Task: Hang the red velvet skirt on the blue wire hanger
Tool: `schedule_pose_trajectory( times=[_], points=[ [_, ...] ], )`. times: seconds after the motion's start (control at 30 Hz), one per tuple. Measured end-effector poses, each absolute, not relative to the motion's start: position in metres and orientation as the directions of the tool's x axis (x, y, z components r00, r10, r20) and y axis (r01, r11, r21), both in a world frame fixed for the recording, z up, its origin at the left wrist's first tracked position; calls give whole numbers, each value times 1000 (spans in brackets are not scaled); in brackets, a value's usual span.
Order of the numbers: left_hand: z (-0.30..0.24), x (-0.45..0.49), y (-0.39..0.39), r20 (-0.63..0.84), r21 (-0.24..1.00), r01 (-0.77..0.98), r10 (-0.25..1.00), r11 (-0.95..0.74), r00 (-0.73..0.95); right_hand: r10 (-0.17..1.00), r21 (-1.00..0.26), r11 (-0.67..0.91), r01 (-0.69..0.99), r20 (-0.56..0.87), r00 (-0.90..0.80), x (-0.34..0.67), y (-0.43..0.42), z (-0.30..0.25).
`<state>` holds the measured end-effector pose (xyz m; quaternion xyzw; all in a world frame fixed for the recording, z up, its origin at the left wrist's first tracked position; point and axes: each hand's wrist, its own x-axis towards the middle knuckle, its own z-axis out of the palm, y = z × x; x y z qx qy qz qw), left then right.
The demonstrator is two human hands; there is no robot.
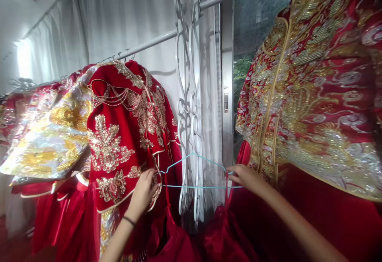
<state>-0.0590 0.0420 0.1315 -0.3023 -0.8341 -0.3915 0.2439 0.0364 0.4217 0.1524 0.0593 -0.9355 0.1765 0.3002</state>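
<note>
A thin light-blue wire hanger is held up in front of me between both hands. My left hand, with a dark band at the wrist, is closed around the hanger's left end. At the right end, my right hand pinches the hanger near its notch. Two narrow red straps hang from the hanger's ends, one beside each hand. Below them droops a dark red satin garment, its lower part cut off by the picture's edge.
On the left, a white rail carries a red jacket with gold embroidery and several other embroidered garments. Ornate white metal stands rise in the middle. A large gold-and-red jacket hangs close on the right. Grey curtains and a window are behind.
</note>
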Motion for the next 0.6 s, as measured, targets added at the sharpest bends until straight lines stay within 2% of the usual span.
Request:
schedule_pose_trajectory(
  times=[0.07,0.13,0.2,0.3,0.4,0.5,0.6],
  points=[
    [110,-42,36,593,565,648,295,511,-749,-21,-143,977,-158,674,-738,46,410,159],
    [83,-27,30,390,661,566,419,493,-820,-60,-46,989,-141,746,-664,53,391,169],
    [57,-14,25,140,716,473,559,513,-818,-101,-15,983,-185,793,-601,54,366,181],
    [37,3,20,-92,695,397,621,600,-779,-204,5,946,-323,785,-585,42,320,194],
    [41,17,14,-125,696,364,604,619,-787,-348,18,880,-474,703,-620,18,277,198],
    [55,28,3,-91,718,338,564,608,-821,-472,-5,816,-578,571,-671,-7,248,193],
    [70,35,-10,-11,763,342,539,549,-842,-524,-25,796,-605,473,-709,-22,232,184]
  ],
)
